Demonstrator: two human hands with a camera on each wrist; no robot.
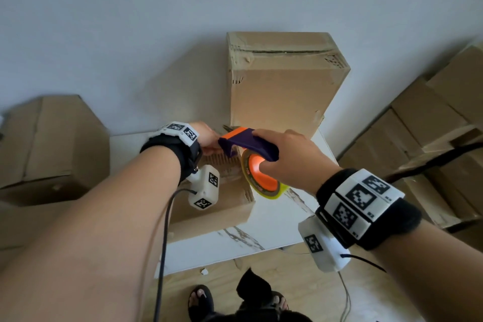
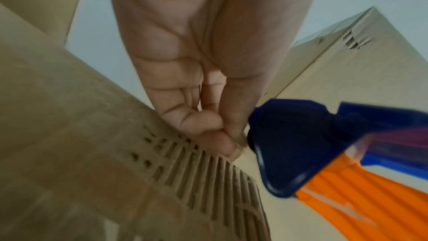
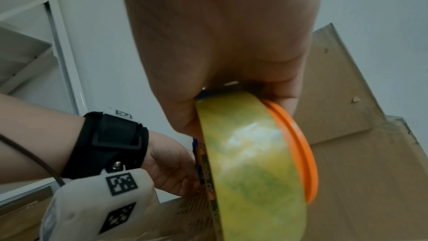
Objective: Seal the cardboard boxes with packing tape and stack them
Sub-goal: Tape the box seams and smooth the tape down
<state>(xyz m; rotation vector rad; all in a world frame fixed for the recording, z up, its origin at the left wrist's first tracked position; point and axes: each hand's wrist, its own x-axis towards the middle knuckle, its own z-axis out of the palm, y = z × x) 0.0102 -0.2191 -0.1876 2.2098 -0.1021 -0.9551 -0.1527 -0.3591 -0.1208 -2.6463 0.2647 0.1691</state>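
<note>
Starting the tape run on the low box (image 1: 214, 206) on the bench (image 1: 271, 227): right hand (image 1: 290, 157) fingers wrapped round the tape dispenser (image 1: 251, 146), left hand (image 1: 206, 136) fingers pinched together at its nose, probably on the tape end. Upright box (image 1: 282, 86) behind looks sealed; stacking remains.

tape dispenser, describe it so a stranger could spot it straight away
On the white marble-patterned table, brown cardboard boxes stand. Over the low box nearest the person, the right hand holds the tape dispenser. It alone is dark blue and orange, carrying a yellowish tape roll.
</note>
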